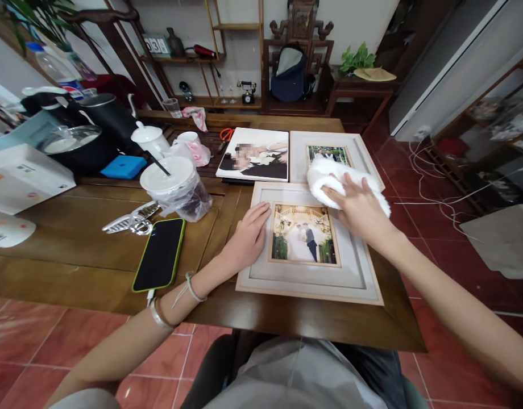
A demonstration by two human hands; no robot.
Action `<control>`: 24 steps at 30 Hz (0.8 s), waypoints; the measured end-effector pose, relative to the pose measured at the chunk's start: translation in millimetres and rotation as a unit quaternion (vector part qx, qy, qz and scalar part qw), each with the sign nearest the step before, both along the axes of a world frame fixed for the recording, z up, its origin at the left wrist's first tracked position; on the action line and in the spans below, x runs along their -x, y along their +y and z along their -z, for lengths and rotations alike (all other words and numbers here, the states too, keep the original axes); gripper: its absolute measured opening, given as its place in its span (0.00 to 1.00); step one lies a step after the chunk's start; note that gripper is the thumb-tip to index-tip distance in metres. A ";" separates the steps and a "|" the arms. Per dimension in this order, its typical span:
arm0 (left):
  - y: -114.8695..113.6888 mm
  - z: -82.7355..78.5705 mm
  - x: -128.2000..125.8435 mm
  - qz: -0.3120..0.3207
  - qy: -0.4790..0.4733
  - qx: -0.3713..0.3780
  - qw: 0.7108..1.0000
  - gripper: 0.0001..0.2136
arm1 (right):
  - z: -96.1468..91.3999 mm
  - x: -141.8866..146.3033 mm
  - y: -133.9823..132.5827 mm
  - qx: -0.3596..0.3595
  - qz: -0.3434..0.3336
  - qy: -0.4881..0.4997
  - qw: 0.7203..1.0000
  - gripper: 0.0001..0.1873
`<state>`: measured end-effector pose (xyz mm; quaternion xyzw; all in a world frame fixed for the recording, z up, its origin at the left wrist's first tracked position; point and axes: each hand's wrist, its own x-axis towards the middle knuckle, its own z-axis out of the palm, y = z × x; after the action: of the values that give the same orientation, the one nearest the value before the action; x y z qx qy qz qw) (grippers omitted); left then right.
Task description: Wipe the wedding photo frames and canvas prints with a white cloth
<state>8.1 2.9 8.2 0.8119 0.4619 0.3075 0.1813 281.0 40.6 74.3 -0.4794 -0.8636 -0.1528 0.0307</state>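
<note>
A white-framed wedding photo [308, 281] lies flat on the wooden table [95, 244] in front of me. My left hand [248, 238] rests flat on the frame's left border, fingers stretched out. My right hand [358, 207] presses down on a white cloth [325, 173] at the frame's upper right corner, fingers spread over it. Behind it lie a second white-framed photo [330, 150] and an unframed photo print [255, 154].
A green-cased phone [160, 254] lies face up left of the frame, next to metal tongs [131, 220]. A lidded plastic cup in a bag [176, 184], a white teapot [148, 138], orange scissors [225, 135], a dark cooker and boxes stand further left. Cables run over the red floor tiles at right.
</note>
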 end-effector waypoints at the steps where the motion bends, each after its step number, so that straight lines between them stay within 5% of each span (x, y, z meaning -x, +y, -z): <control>1: -0.2 0.0 -0.2 -0.003 0.001 0.001 1.000 0.20 | 3.3 3.6 0.6 0.016 0.000 -0.012 1.000 0.35; 8: 0.0 -1.0 -0.3 -0.002 0.016 -0.004 1.000 0.20 | 8.2 13.9 -57.6 0.080 -0.052 -0.062 0.993 0.34; 17: 1.7 -0.6 0.0 0.005 0.013 -0.029 0.999 0.20 | -11.2 10.1 -149.2 0.143 -0.151 0.069 0.976 0.37; 24: 1.4 0.5 0.3 0.004 0.016 -0.012 1.000 0.21 | -1.9 29.3 -159.1 0.125 -0.165 0.108 0.972 0.36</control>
<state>7.8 4.3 7.7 0.8208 0.4578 0.2990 0.1649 251.6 -118.4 76.2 -0.3439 -0.9347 0.0157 0.0884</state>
